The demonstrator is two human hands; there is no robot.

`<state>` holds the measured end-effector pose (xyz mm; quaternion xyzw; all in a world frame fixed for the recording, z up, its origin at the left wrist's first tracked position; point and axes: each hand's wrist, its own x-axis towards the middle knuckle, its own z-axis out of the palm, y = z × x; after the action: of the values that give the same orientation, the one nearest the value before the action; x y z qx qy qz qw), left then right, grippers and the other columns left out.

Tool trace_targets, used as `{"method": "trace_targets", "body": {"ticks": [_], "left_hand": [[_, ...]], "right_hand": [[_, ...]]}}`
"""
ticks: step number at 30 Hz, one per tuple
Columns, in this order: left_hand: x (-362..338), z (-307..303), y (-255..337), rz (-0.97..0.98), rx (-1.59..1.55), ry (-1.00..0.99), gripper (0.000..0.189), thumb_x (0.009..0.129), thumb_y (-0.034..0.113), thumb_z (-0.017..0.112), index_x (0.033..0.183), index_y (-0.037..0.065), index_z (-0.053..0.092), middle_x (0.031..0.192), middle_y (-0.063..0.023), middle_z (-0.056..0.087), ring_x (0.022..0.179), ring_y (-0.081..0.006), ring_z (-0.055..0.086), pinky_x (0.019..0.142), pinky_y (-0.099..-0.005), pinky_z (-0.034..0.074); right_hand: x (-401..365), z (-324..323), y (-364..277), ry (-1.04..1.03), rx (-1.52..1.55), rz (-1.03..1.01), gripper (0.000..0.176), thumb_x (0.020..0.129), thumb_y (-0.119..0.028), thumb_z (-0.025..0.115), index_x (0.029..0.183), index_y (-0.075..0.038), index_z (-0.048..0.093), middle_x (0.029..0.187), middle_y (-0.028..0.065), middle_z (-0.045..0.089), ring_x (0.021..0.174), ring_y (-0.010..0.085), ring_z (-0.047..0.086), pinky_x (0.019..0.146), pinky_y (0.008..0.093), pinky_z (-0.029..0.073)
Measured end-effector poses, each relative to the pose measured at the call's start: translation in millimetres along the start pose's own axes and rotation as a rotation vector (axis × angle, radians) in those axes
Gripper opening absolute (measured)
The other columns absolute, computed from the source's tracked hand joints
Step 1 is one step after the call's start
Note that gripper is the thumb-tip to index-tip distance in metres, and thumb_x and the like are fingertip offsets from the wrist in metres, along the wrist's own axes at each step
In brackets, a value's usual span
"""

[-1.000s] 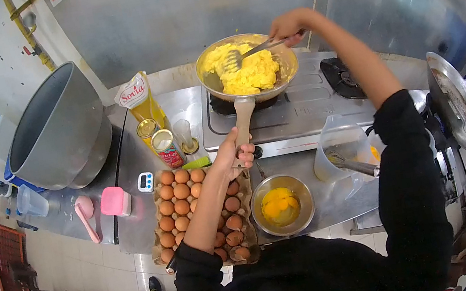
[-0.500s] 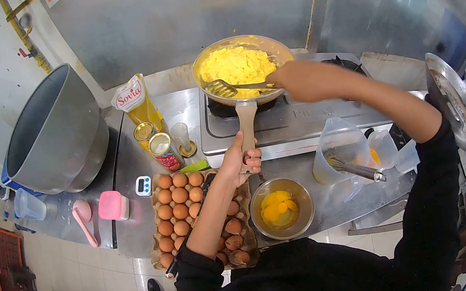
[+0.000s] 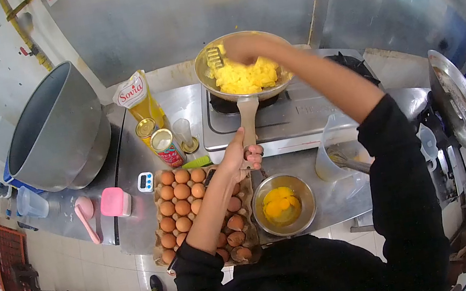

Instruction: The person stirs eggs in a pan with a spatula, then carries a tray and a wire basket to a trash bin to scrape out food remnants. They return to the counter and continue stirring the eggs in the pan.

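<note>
My left hand [image 3: 240, 156] is wrapped round the pale handle of a frying pan [image 3: 203, 69] on the gas stove [image 3: 309, 120]. Yellow scrambled eggs [image 3: 246, 78] fill much of the pan. Over its far side, my right hand [image 3: 244, 49], somewhat blurred, grips a slotted turner [image 3: 214, 57]; the turner's handle is hidden by the hand, and its head is at the upper left of the pan. Below my left forearm sits a carton of brown eggs [image 3: 180, 192], with several cracked shells at its right. A steel bowl [image 3: 312, 212] beside it holds raw yolks [image 3: 280, 202].
Left of the stove stand an oil pouch [image 3: 142, 102], two cans [image 3: 167, 147] and a small clear cup [image 3: 183, 132]. A timer [image 3: 145, 182], pink container [image 3: 114, 201] and large grey pot [image 3: 60, 143] are further left. A clear jug [image 3: 330, 157] with a whisk stands right.
My right hand has swung the turner up and left, from the pan's near side to its far side. The eggs are shifted toward the near right. My left hand stays on the handle.
</note>
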<state>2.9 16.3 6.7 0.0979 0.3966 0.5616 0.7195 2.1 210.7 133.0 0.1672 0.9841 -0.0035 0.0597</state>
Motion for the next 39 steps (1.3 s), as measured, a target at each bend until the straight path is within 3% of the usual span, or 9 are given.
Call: {"method": "trace_targets", "body": {"ticks": [5, 7, 11, 19, 21, 25, 26, 28, 39], "left_hand": [[-0.4, -9.6, -8.6, 0.056, -0.004, -0.065, 0.03, 0.086, 0.04, 0.023, 0.083, 0.012, 0.035, 0.053, 0.0034, 0.032, 0.04, -0.0058, 0.029, 0.038, -0.0206, 0.029], [-5.2, -8.0, -9.7, 0.059, -0.023, -0.048, 0.031, 0.086, 0.04, 0.023, 0.083, 0.012, 0.035, 0.054, 0.0033, 0.033, 0.04, -0.006, 0.028, 0.037, -0.0207, 0.028], [-6.3, -4.0, -11.5, 0.058, -0.053, -0.066, 0.031, 0.085, 0.041, 0.024, 0.082, 0.012, 0.035, 0.053, 0.0033, 0.032, 0.04, -0.006, 0.028, 0.037, -0.0209, 0.027], [-6.0, 0.6, -12.9, 0.054, -0.067, -0.074, 0.032, 0.084, 0.043, 0.029, 0.084, 0.012, 0.035, 0.053, 0.0056, 0.032, 0.038, -0.0032, 0.029, 0.036, -0.0176, 0.027], [-3.6, 0.1, -11.2, 0.03, -0.048, -0.07, 0.032, 0.084, 0.044, 0.027, 0.082, 0.013, 0.034, 0.052, 0.0052, 0.031, 0.039, -0.0045, 0.029, 0.037, -0.0197, 0.028], [-4.7, -0.2, -10.6, -0.005, -0.026, -0.047, 0.031, 0.084, 0.045, 0.026, 0.08, 0.015, 0.033, 0.052, 0.0049, 0.03, 0.04, -0.0056, 0.028, 0.039, -0.0215, 0.029], [-3.7, -2.0, -9.6, -0.003, -0.03, -0.047, 0.031, 0.084, 0.045, 0.026, 0.08, 0.015, 0.033, 0.052, 0.0049, 0.03, 0.04, -0.0056, 0.028, 0.039, -0.0215, 0.029], [-0.4, -7.2, -11.5, 0.022, -0.035, -0.093, 0.031, 0.084, 0.045, 0.026, 0.081, 0.015, 0.033, 0.052, 0.0049, 0.031, 0.04, -0.0054, 0.029, 0.039, -0.021, 0.029], [-5.1, -4.4, -9.0, 0.025, -0.042, -0.072, 0.03, 0.084, 0.044, 0.026, 0.084, 0.015, 0.032, 0.052, 0.0046, 0.031, 0.04, -0.0053, 0.029, 0.039, -0.0209, 0.031]], "right_hand": [[-8.1, -21.5, 97.1, -0.145, 0.419, 0.326, 0.022, 0.053, -0.002, 0.051, 0.038, -0.003, 0.035, 0.038, 0.0058, 0.033, 0.034, 0.0149, 0.035, 0.032, 0.029, 0.025], [-45.3, -42.4, 79.4, -0.12, 0.025, 0.285, 0.013, 0.054, -0.002, 0.049, 0.042, -0.001, 0.043, 0.039, 0.0087, 0.039, 0.034, 0.017, 0.039, 0.031, 0.031, 0.028], [-130.0, -43.7, 51.8, 0.315, -0.097, 0.113, 0.019, 0.07, -0.009, 0.046, 0.08, -0.004, 0.061, 0.066, 0.0143, 0.058, 0.061, 0.026, 0.056, 0.056, 0.0353, 0.043], [-197.2, 6.5, -36.1, -0.022, -0.264, 0.168, 0.033, 0.069, -0.006, 0.047, 0.102, -0.004, 0.051, 0.067, 0.0174, 0.055, 0.063, 0.0281, 0.056, 0.055, 0.0367, 0.045], [-181.4, 37.6, -59.7, 0.18, -0.216, 0.22, 0.011, 0.068, -0.004, 0.048, 0.074, -0.001, 0.057, 0.068, 0.0142, 0.057, 0.067, 0.0262, 0.057, 0.055, 0.034, 0.047], [-102.1, 84.3, -19.6, 0.384, -0.29, 0.198, 0.014, 0.068, -0.007, 0.051, 0.079, -0.002, 0.056, 0.07, 0.0138, 0.057, 0.068, 0.0256, 0.057, 0.055, 0.0337, 0.047], [-79.2, 78.9, 19.9, 0.315, -0.306, 0.049, 0.036, 0.066, -0.007, 0.053, 0.1, 0.0, 0.048, 0.072, 0.0139, 0.056, 0.061, 0.0267, 0.056, 0.055, 0.0372, 0.045], [-30.2, 41.1, 89.2, 0.007, -0.026, 0.13, 0.027, 0.068, -0.01, 0.051, 0.094, -0.007, 0.057, 0.076, 0.0144, 0.059, 0.066, 0.026, 0.057, 0.056, 0.0357, 0.045], [-201.3, -13.3, -13.6, 0.047, -0.366, 0.182, 0.03, 0.066, -0.005, 0.048, 0.095, -0.007, 0.056, 0.07, 0.0164, 0.056, 0.063, 0.0289, 0.056, 0.057, 0.0366, 0.044]]}}
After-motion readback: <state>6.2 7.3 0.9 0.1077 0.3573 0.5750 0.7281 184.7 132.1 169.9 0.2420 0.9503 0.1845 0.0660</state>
